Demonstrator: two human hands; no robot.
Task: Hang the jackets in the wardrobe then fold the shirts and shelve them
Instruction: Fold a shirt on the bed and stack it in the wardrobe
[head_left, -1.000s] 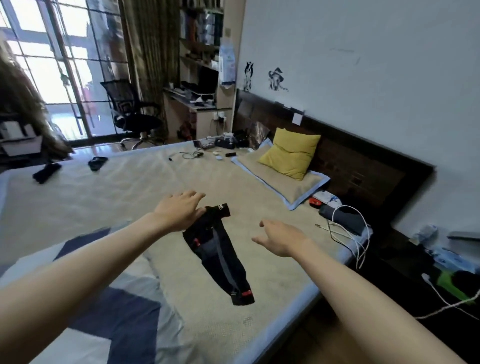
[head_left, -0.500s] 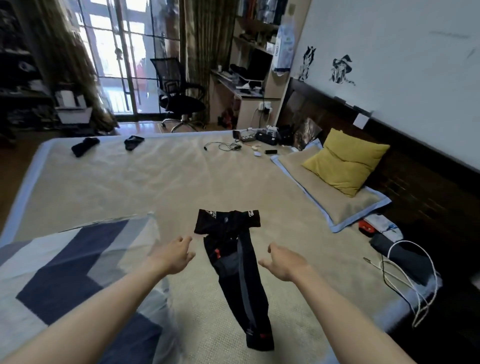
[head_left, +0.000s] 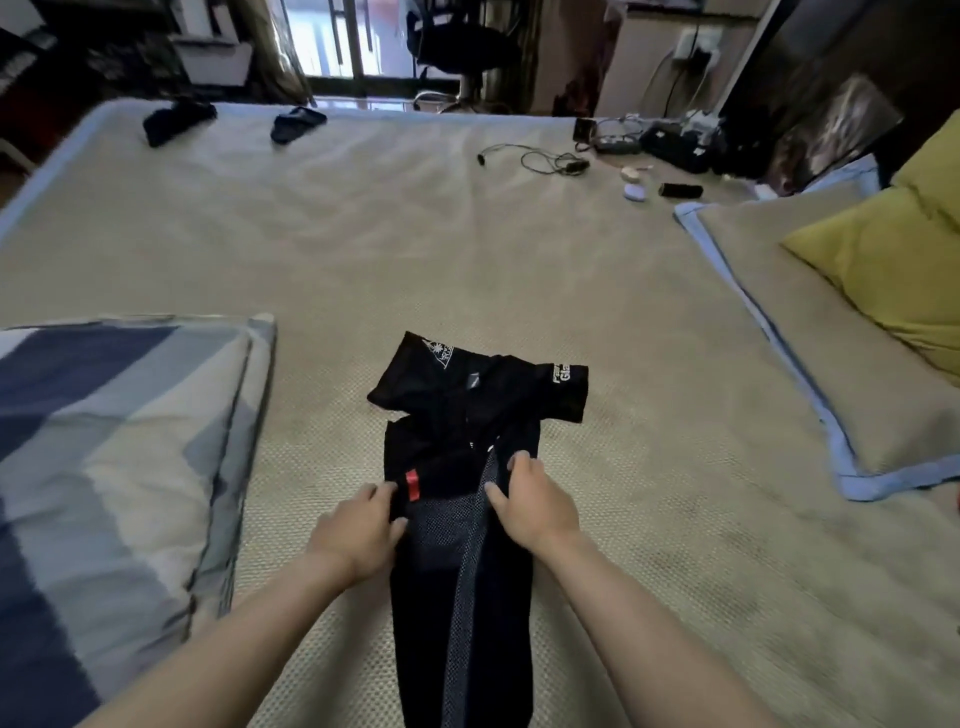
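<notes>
A black shirt (head_left: 452, 415) with white print on its short sleeves and a grey mesh panel lies lengthwise on the beige bed (head_left: 415, 249), folded into a narrow strip. My left hand (head_left: 358, 530) pinches its left edge beside a small red tag. On the right edge, at the same height, my right hand (head_left: 535, 499) grips the fabric. The shirt's lower end runs out of view at the bottom.
A blue, grey and white folded quilt (head_left: 104, 452) lies left of the shirt. A yellow pillow (head_left: 883, 260) rests on a beige mat at the right. Two dark small garments (head_left: 176, 119) lie at the far edge, with cables and gadgets (head_left: 550, 161) at the far right.
The shirt went from hanging at my left hand to lying flat on the bed. Both hands, open over it before, have come down and gripped its two side edges.
</notes>
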